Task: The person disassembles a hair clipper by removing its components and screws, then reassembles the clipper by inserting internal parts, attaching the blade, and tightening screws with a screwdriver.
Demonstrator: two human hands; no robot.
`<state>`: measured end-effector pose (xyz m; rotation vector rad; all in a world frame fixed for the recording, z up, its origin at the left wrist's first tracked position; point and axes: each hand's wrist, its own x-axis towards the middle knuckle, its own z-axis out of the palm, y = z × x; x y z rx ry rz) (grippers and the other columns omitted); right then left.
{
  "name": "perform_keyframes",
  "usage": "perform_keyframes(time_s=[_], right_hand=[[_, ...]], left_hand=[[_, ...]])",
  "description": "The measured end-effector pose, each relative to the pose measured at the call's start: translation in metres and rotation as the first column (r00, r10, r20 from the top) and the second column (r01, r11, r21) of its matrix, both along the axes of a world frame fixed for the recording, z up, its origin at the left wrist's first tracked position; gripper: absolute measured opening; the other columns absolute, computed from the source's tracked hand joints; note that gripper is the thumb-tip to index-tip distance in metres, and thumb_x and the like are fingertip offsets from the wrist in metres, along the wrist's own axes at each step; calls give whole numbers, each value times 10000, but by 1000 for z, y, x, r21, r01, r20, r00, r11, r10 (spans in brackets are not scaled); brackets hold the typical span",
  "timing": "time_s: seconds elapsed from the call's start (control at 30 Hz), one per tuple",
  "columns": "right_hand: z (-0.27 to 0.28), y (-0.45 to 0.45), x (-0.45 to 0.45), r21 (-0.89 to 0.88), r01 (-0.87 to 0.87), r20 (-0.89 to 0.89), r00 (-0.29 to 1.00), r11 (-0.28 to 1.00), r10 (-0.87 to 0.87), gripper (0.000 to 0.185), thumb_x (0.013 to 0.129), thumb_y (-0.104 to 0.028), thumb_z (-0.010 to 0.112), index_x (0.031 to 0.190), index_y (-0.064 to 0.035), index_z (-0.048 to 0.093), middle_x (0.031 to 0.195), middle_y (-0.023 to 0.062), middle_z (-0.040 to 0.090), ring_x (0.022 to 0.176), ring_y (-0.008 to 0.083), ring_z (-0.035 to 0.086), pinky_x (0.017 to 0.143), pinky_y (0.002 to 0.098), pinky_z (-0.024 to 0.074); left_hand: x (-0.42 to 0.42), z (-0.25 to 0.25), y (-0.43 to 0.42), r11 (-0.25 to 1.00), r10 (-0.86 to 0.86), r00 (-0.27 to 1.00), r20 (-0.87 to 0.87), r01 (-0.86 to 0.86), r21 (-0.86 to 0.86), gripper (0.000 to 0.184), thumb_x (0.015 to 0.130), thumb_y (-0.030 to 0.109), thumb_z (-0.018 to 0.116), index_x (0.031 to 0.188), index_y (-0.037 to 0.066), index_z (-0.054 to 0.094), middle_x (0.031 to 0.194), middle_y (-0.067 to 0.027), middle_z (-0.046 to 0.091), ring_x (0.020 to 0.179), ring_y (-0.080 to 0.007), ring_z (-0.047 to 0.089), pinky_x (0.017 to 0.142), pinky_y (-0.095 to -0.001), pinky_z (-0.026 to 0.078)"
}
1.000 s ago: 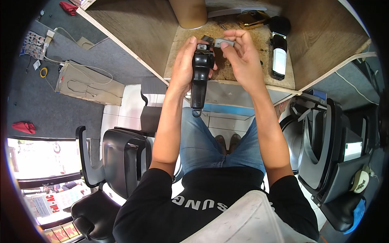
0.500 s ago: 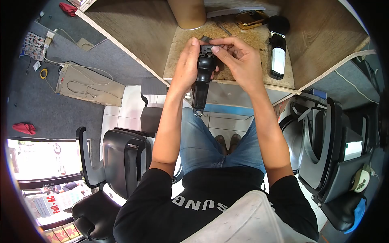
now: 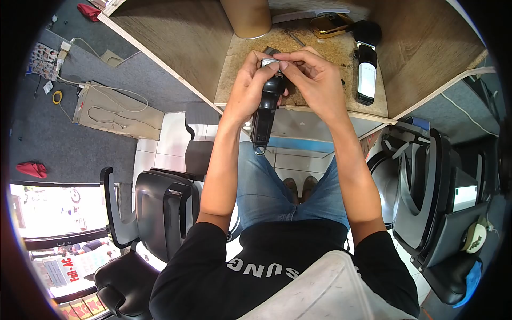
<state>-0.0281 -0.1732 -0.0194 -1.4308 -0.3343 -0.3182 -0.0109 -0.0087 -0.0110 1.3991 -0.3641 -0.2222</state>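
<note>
A black hair clipper (image 3: 264, 114) stands over the shelf's front edge, head end away from me and hanging loop toward me. My left hand (image 3: 249, 88) is wrapped round its upper part, thumb on the head. At the clipper's head lies a small metal blade (image 3: 270, 62), pressed by both thumbs. My right hand (image 3: 314, 77) pinches the blade's right side with thumb and forefinger, its other fingers curled. Fingertips partly hide the blade. Just beyond the head, a small dark piece (image 3: 271, 51) rests on the shelf.
On the hair-strewn wooden shelf (image 3: 240, 58) stand a tan cylinder (image 3: 248, 18), a black-and-white clipper (image 3: 367, 74), a dark brush (image 3: 368, 33) and a gold-trimmed object (image 3: 329, 25). Black chairs (image 3: 165, 208) flank me on both sides.
My right hand has brought the metal blade left onto the clipper's head. My left thumb has moved over onto the blade.
</note>
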Motion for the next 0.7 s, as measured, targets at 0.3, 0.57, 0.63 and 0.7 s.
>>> perform_keyframes(time_s=[0.3,0.57,0.63,0.7], right_hand=[[9,3,-5,58,-25,-114,993,998,31,179,985,-84,733,1085,63,718,835,38,691,637,76,629,553,230,495],[6,2,-2,1,-28,-139,990,1000,28,189,988,-122,742,1054,54,714,788,48,711,624,75,627,561,228,483],[5,1,-1,-2,-31,-137,990,1000,30,188,991,-123,738,1052,53,713,784,47,709,626,75,629,561,228,484],[5,1,-1,-4,-35,-138,990,999,34,184,995,-122,734,1048,52,710,780,45,706,626,74,630,559,228,485]], left_hand=[[-2,-1,2,1000,24,999,25,-23,-19,164,1052,193,498,1119,44,479,767,-178,675,541,-189,629,483,-290,503],[-1,-3,4,998,7,999,42,-4,-64,138,1058,178,484,1111,51,471,799,-157,682,578,-175,637,508,-296,510],[0,-3,5,998,-7,999,34,9,-66,137,1058,179,482,1113,54,471,798,-160,682,584,-177,641,510,-297,514],[-1,-3,4,998,4,999,35,-2,-71,143,1053,189,479,1111,58,472,792,-163,682,583,-182,643,511,-298,516]])
